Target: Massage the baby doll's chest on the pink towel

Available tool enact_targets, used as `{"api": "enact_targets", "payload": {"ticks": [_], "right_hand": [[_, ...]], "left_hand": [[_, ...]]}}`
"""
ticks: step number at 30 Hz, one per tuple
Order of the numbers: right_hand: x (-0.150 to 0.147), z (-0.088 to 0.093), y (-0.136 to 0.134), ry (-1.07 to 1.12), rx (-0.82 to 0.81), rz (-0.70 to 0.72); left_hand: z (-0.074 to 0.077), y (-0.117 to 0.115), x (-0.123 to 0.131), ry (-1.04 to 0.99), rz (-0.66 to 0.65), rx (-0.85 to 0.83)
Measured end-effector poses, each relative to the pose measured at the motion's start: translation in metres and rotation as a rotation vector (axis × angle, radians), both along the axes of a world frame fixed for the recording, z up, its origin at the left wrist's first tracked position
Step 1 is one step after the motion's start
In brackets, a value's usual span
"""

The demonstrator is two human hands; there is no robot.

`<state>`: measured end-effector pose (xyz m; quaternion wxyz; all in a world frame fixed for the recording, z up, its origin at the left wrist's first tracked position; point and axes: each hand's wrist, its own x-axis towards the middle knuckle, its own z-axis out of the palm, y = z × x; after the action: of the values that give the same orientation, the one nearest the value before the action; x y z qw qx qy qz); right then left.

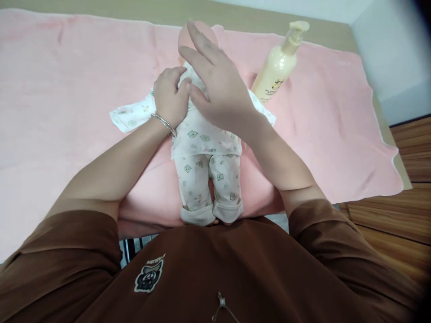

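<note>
A baby doll (208,134) lies on its back in a white long-sleeved top and matching trousers (195,184) printed with small green animals. Its pink head (193,36) points away from me, partly covered by my right hand. My left hand (171,96), with a silver bangle at the wrist, is on the doll's shoulder at the left, its fingers bent round it and the thumb near the collar. Over the chest and neck, my right hand (220,85) is open with fingers stretched toward the head. Whether its palm touches the doll is hidden.
A pink blanket (67,89) covers most of the table (161,10). To the doll's right stands a cream-coloured pump bottle (276,67), close to the sleeve. Wooden panelling (387,211) and a white wall (397,67) are at the right.
</note>
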<state>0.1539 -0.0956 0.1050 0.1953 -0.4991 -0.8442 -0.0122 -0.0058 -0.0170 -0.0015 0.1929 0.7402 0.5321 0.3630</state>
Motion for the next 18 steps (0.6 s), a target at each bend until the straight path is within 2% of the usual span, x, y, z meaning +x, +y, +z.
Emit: {"api": "enact_targets", "payload": {"ticks": [3,5,7,8,10,12,15,18], "right_hand": [[-0.006,-0.032,0.021,0.066,0.014,-0.084],[-0.009,-0.056,0.035,0.093,-0.015,-0.149],[-0.010,-0.070,0.041,0.089,-0.027,-0.152],[-0.010,-0.071,0.041,0.081,-0.035,-0.141],[-0.004,-0.063,0.036,0.052,-0.062,-0.081],[0.006,-0.046,0.027,0.004,-0.105,0.047],[0.026,-0.013,0.014,-0.066,-0.226,0.243],[0.049,0.018,0.005,-0.011,-0.254,0.285]], "left_hand": [[-0.002,0.002,0.000,-0.031,0.073,0.123],[-0.002,0.004,0.000,-0.035,0.096,0.121],[0.000,0.005,-0.002,-0.018,0.088,0.097],[0.002,0.005,-0.003,-0.007,0.060,0.084],[0.008,0.005,-0.007,-0.001,-0.019,0.061],[0.016,0.007,-0.013,0.001,-0.071,0.027],[0.029,0.012,-0.020,0.072,-0.033,-0.071],[0.042,0.018,-0.017,0.103,0.047,-0.074]]}}
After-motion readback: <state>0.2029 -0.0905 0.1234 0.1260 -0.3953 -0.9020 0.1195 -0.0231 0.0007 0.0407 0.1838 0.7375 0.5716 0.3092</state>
